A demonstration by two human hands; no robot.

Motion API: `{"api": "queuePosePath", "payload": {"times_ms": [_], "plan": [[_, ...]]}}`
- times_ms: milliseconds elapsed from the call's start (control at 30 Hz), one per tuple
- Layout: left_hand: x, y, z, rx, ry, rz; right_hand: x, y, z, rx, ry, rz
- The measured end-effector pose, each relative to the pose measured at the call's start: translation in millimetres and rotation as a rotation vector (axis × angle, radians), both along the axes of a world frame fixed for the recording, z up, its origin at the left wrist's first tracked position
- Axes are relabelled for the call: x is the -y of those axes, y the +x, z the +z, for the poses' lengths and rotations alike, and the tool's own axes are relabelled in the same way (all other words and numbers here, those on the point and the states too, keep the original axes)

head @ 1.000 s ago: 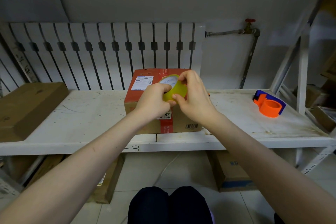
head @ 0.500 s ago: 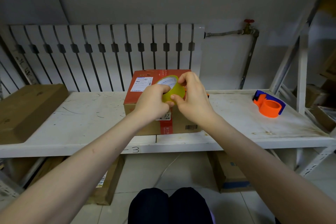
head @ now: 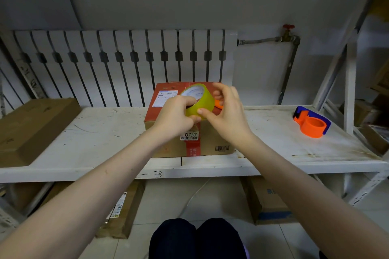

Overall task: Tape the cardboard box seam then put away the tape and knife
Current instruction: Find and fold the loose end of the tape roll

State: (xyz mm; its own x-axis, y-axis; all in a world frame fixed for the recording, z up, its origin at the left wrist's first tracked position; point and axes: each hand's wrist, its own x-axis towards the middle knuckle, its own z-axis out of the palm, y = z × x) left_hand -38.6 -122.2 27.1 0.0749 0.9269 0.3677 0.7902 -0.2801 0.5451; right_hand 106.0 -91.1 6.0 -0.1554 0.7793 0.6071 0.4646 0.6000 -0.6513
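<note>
Above the box (head: 179, 145) on the shelf (head: 94, 132), your left hand (head: 174, 118) clamps the yellow tape roll (head: 201, 102), fingers through its core, while your right hand (head: 227, 115) hangs loosely spread, thumb touching its outer face.

Shelf (head: 84, 132): white, scuffed, marked "-3" on its front edge.
Radiator (head: 126, 65): white, against the wall behind.
Valve (head: 288, 27): red-handled, on the pipe.
Flat brown box (head: 31, 126): left end of the shelf.
Floor boxes (head: 265, 202): under the shelf, possibly three.
</note>
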Motion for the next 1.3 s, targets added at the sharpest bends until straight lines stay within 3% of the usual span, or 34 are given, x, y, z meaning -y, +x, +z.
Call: {"api": "queuePosePath", "payload": {"times_ms": [500, 767, 1067, 1300], "plan": [[-3, 1, -10, 0.016, -0.111, -0.028, -8, 17, 1, 0.152, 0.257, 0.054], [0, 5, -9, -0.048, -0.099, -0.077, -16, 23, 6, 0.244, 0.217, 0.029], [2, 8, -11, 0.028, -0.092, -0.103, -8, 15, 9, 0.441, 0.234, -0.117], [-2, 2, -17, 0.190, -0.100, -0.051, -5, 15, 11, 0.580, 0.214, -0.091]]}}
